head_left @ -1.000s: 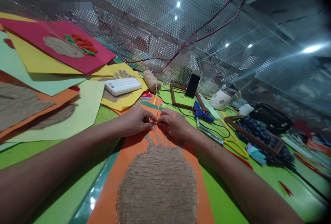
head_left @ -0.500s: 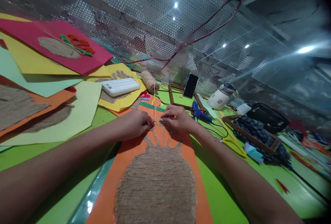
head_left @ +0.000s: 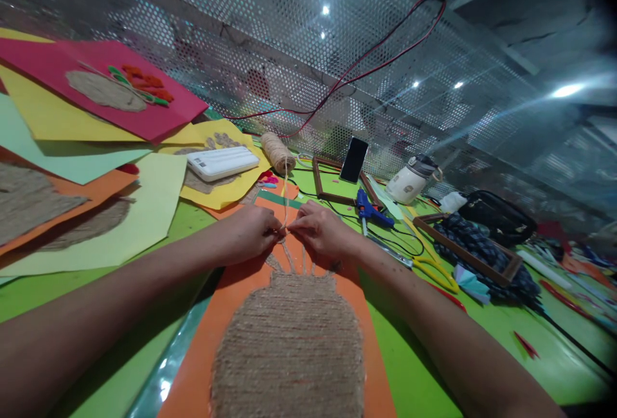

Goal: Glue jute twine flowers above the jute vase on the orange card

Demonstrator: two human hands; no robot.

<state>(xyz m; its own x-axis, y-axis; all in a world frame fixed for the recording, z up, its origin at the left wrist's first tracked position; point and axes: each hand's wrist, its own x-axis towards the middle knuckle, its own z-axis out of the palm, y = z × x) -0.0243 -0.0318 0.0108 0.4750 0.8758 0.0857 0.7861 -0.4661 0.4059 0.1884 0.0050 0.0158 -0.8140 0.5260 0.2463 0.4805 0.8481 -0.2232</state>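
Observation:
An orange sheet (head_left: 193, 366) lies before me with a vase shape made of jute twine rows (head_left: 289, 341) glued on it. Thin twine stems (head_left: 303, 258) rise from the vase's neck. Over the sheet's upper part, my left hand (head_left: 253, 233) is closed, pinching a strand of jute twine (head_left: 286, 193) that runs up to a twine spool (head_left: 277, 153). My right hand (head_left: 324, 228) is closed as well, its fingertips pinched on the strand right beside the left fingertips. The fingers hide the stems' upper ends.
Coloured sheets with twine shapes (head_left: 106, 91) are piled at the left, with a white power bank (head_left: 223, 163) beside them. Rightward are a blue glue gun (head_left: 372, 211), yellow-handled scissors (head_left: 436, 274), a phone (head_left: 354, 159), a bottle (head_left: 409, 181) and a wooden frame (head_left: 470, 251).
My right hand has shifted left, from a small twine loop to the strand, so its fingertips now meet my left ones. My left hand stays nearly in place.

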